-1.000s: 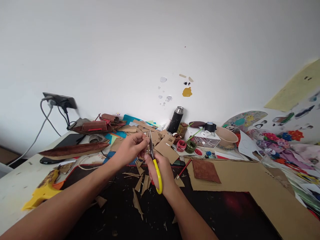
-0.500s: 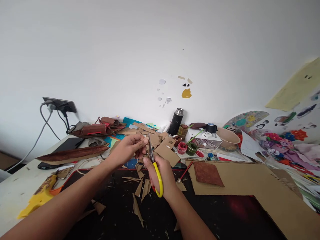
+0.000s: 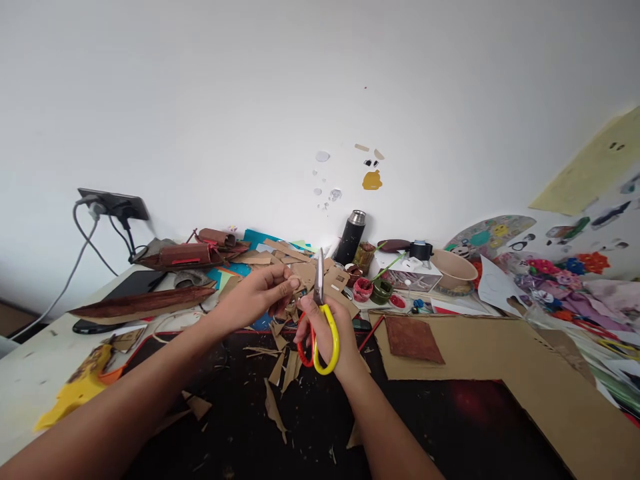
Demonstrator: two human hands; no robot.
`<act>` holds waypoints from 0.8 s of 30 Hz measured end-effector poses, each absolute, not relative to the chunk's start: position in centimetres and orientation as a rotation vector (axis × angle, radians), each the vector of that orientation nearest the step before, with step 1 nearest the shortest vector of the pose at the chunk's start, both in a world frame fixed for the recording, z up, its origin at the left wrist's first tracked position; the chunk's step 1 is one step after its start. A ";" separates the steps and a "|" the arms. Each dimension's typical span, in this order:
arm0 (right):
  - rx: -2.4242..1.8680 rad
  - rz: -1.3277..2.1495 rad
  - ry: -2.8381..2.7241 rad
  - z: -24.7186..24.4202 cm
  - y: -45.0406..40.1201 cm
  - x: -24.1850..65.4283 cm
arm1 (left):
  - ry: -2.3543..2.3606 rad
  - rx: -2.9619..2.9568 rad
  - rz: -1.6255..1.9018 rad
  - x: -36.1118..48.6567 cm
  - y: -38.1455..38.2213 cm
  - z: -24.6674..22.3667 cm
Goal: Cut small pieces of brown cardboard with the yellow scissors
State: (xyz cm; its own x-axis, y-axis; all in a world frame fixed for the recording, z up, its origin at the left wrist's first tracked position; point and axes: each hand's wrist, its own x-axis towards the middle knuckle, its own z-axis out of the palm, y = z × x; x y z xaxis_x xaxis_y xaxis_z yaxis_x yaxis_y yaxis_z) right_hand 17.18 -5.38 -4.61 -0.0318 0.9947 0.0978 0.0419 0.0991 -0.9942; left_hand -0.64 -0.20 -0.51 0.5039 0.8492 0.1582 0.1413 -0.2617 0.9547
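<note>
My right hand point(image 3: 327, 333) is wrapped round a pair of scissors point(image 3: 319, 283) with one yellow and one red handle loop; the metal blades point up and away, close together. To its left, my left hand point(image 3: 267, 290) is closed in a pinch, thumb against fingers. What it pinches is too small to tell apart from the brown scraps behind. The blades stand just right of the left fingertips, apart from them. Cut cardboard scraps point(image 3: 291, 370) lie below on the dark mat point(image 3: 250, 427), and more cardboard pieces point(image 3: 333, 283) are heaped behind the hands.
A yellow glue gun point(image 3: 75, 393) lies at left, near a brown boat-shaped piece point(image 3: 145, 303). Behind stand a black flask point(image 3: 350, 237) and open paint jars point(image 3: 363, 290). A large cardboard sheet point(image 3: 470, 347) covers the right, with a reddish-brown square point(image 3: 414, 339) on it.
The scissors have moved right, away from the left fingertips, and turned so that both handle loops show. My left hand has stayed nearly in place. The view has shifted slightly.
</note>
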 end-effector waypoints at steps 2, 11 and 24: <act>-1.136 1.120 -1.252 -4.4 -5.4 17.3 | 0.849 1.788 0.811 -0.7 -0.4 -0.5; -1.070 1.102 -1.217 -4.1 -5.5 17.5 | 0.860 1.905 0.696 -0.2 -1.2 0.2; -1.070 1.169 -1.229 -4.2 -5.7 17.3 | 0.847 1.624 0.852 -0.4 -0.1 -0.5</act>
